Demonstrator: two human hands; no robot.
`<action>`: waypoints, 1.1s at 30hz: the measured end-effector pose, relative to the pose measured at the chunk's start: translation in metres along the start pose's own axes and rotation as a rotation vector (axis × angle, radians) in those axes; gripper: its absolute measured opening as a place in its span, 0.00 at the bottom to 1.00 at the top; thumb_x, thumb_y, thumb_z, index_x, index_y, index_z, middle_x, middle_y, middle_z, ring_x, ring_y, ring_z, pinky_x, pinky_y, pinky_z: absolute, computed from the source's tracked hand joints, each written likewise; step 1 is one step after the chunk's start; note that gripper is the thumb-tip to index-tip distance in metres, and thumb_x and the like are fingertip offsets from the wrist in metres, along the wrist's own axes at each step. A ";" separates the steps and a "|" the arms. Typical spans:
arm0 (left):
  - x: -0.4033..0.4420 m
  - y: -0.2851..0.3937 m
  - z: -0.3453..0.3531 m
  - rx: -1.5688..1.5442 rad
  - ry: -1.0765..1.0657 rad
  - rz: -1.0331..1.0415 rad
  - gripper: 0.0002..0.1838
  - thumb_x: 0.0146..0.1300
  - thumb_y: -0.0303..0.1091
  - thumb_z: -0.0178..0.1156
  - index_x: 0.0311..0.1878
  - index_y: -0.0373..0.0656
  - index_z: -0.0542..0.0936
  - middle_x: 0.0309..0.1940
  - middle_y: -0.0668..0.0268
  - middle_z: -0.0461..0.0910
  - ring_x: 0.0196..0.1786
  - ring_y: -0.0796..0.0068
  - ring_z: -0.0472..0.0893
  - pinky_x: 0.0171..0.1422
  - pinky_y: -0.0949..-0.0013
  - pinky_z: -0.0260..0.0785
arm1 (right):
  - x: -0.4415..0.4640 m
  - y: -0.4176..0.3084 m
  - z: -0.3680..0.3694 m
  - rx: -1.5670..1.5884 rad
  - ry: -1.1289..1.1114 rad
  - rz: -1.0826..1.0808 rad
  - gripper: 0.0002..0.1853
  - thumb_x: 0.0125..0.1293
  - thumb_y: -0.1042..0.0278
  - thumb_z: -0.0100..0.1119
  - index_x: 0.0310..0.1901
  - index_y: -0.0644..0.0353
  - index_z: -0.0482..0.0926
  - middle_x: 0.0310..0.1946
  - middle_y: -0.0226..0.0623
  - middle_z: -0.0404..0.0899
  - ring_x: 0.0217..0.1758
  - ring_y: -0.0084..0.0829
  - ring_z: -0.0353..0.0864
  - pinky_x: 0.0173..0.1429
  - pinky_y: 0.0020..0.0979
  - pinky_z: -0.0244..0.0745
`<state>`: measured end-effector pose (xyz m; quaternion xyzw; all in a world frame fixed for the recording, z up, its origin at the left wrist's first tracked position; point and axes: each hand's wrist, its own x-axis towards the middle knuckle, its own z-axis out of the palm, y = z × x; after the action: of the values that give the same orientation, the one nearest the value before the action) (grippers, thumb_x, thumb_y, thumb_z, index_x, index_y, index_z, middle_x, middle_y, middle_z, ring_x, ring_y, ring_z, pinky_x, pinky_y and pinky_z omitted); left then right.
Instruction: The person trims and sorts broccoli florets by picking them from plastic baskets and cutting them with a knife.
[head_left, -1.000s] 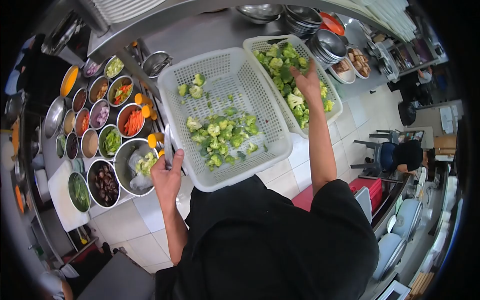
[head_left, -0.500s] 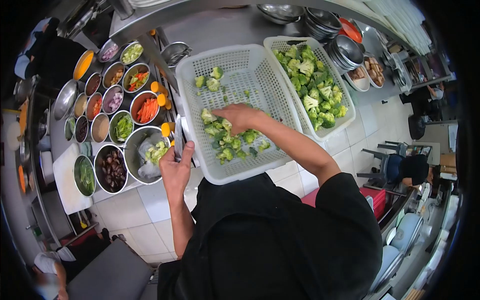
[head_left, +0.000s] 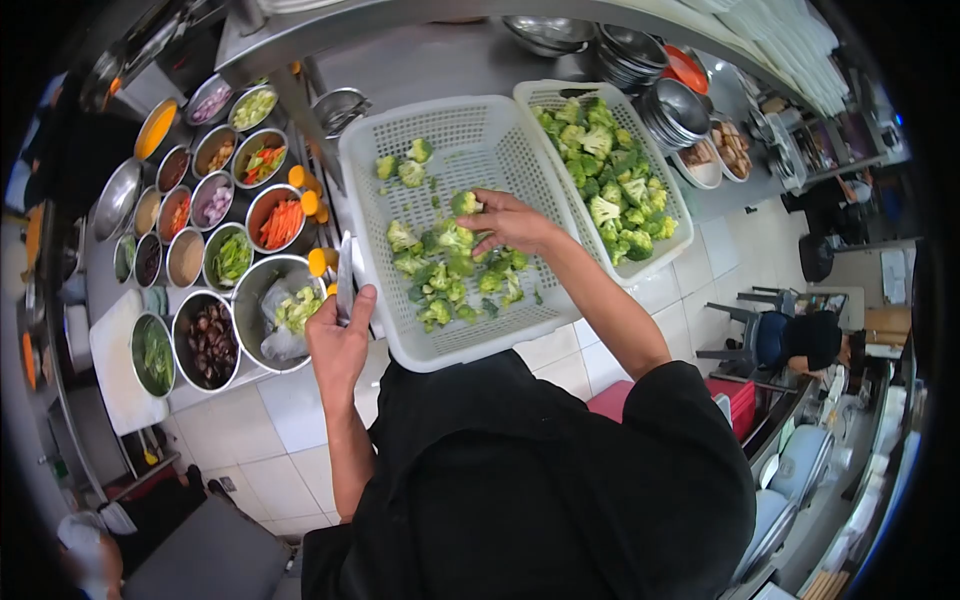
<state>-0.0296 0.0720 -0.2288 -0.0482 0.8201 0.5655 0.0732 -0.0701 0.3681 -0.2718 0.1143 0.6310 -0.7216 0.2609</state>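
My left hand (head_left: 338, 338) is closed around a knife (head_left: 345, 278), its blade pointing up beside the left wall of a white perforated basket (head_left: 365, 160). Over that basket, my right hand (head_left: 517, 223) pinches a broccoli floret (head_left: 466, 203) between thumb and fingers. Loose broccoli florets (head_left: 440, 285) lie under the hand, with a few more near the basket's upper left. To the right stands a second white basket (head_left: 680, 243), filled with broccoli florets (head_left: 610, 160).
Metal containers of cut vegetables, including carrots (head_left: 281, 225) and mushrooms (head_left: 209, 343), crowd the left counter. A white cutting board (head_left: 105, 350) lies beyond them. Stacked metal bowls (head_left: 680, 108) stand at upper right. A person (head_left: 90, 545) is at lower left.
My right hand has lifted slightly from the pile and now holds a broccoli floret. My left hand keeps the knife upright. The whole view has shifted a little.
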 end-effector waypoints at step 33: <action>-0.007 0.002 0.014 -0.008 0.009 0.009 0.19 0.62 0.42 0.68 0.28 0.33 0.80 0.17 0.75 0.70 0.22 0.85 0.64 0.26 0.74 0.57 | 0.085 -0.049 -0.033 -0.912 0.567 -0.691 0.28 0.54 0.59 0.71 0.56 0.59 0.77 0.58 0.49 0.75 0.61 0.45 0.75 0.67 0.36 0.69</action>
<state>-0.0221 0.0859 -0.2312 -0.0475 0.8184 0.5688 0.0669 -0.1725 0.3837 -0.2783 -0.0317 0.9198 -0.3646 -0.1413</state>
